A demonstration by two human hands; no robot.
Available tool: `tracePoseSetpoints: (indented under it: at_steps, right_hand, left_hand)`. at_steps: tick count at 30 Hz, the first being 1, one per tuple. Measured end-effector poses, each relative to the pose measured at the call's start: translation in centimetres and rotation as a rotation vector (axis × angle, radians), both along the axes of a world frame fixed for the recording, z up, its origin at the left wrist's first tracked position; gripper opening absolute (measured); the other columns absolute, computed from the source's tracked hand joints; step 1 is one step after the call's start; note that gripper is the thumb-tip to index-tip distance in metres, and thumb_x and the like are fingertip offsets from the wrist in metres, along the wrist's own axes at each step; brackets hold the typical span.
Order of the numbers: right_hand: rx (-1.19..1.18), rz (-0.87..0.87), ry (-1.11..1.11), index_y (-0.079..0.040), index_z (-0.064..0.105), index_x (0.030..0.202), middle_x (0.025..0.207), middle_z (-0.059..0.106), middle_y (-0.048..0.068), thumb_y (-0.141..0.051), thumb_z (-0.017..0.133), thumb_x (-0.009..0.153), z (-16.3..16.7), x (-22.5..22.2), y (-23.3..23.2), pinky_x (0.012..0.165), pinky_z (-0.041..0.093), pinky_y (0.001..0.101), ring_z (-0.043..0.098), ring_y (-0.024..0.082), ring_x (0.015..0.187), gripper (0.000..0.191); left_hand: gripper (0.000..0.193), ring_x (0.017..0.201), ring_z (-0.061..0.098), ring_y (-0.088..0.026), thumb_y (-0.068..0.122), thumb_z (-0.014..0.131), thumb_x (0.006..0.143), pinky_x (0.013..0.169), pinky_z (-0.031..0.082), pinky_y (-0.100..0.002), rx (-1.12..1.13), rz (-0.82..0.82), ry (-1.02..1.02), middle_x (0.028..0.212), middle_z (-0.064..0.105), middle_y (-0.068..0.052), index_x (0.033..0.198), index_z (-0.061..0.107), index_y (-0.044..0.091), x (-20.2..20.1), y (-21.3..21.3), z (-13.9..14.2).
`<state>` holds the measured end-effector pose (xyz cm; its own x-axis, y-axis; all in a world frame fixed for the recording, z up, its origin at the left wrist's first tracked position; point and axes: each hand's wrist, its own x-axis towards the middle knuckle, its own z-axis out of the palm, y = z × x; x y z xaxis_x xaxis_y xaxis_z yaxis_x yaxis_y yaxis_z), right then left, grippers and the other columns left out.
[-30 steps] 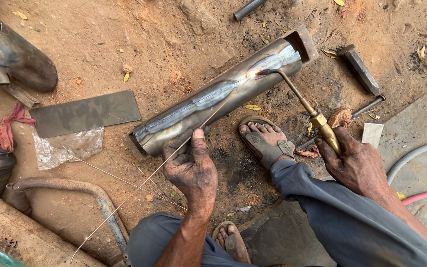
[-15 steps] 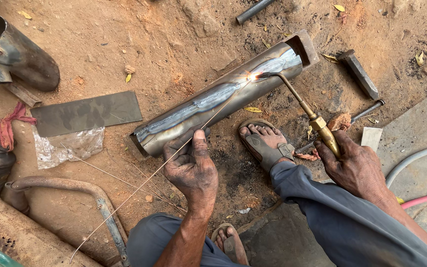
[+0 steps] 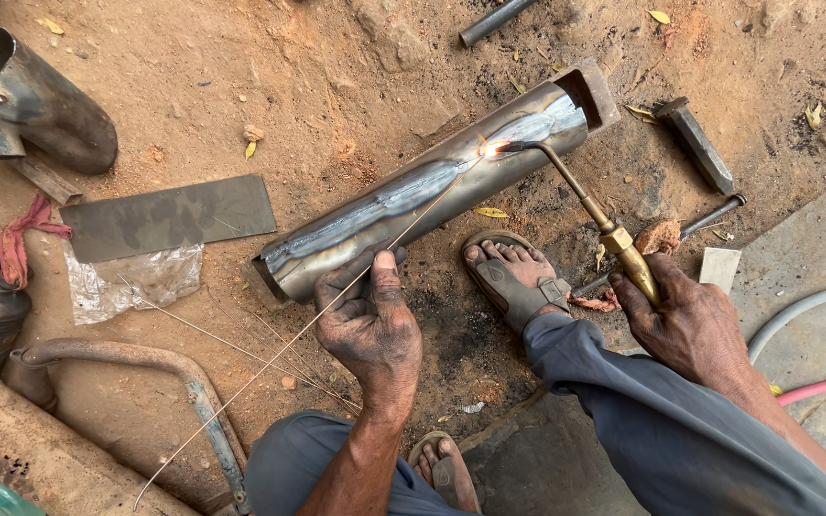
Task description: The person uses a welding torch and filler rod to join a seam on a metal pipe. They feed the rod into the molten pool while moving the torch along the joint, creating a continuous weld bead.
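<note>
Head view: two hands work on one steel pipe (image 3: 413, 196) lying aslant on the dirt. The left hand (image 3: 367, 325) pinches one thin rod (image 3: 336, 301), its tip at the seam. The right hand (image 3: 685, 320) is closed round one brass torch (image 3: 590, 210), flame on the pipe. One sandalled foot (image 3: 513, 277) rests just beside the pipe. Around lie one flat plate (image 3: 169, 215), one plastic bag (image 3: 131, 277), one chisel (image 3: 695, 143), two hoses (image 3: 805, 306) and one dark duct (image 3: 35, 96).

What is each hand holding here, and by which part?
Left hand pinches a thin metal filler rod partway along its length. Right hand grips a brass torch at its handle end.
</note>
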<state>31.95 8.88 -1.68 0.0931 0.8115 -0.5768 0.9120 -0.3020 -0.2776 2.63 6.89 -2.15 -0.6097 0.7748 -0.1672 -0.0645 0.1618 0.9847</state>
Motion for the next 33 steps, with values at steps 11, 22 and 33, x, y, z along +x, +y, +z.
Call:
tracePoseSetpoints:
  at_steps: [11, 22, 33]
  right_hand:
    - [0.001, 0.019, -0.005, -0.014, 0.065, 0.127, 0.067, 0.07, 0.022, -0.043, 0.064, 0.095, -0.33, 0.18, -0.07, 0.059, 0.056, 0.0526, 0.073, 0.042, 0.064, 0.043]
    - [0.018, 0.02, 0.0, -0.015, 0.067, 0.126, 0.067, 0.07, 0.021, -0.042, 0.066, 0.095, -0.39, 0.17, -0.15, 0.06, 0.056, 0.0526, 0.072, 0.042, 0.064, 0.042]
    - [-0.015, -0.002, -0.007, -0.015, 0.066, 0.13, 0.064, 0.069, 0.02, -0.044, 0.065, 0.095, 0.28, -0.41, 0.19, 0.058, 0.056, 0.0511, 0.073, 0.038, 0.061, 0.046]
  left_hand:
    - [0.016, 0.103, 0.076, -0.024, 0.002, 0.067, 0.1, 0.086, 0.065, -0.028, -0.026, 0.022, 0.009, 0.107, 0.074, -0.023, 0.111, 0.058, -0.005, 0.01, -0.2, 0.06]
    - [0.015, 0.104, 0.077, -0.024, 0.002, 0.066, 0.1, 0.088, 0.066, -0.028, -0.026, 0.015, 0.004, 0.108, 0.075, -0.022, 0.112, 0.058, -0.004, -0.11, -0.16, 0.28]
    - [0.015, 0.104, 0.077, -0.026, 0.001, 0.065, 0.1, 0.091, 0.068, -0.031, -0.004, 0.021, 0.005, 0.11, 0.073, -0.024, 0.111, 0.058, -0.006, -0.18, -0.16, 0.08]
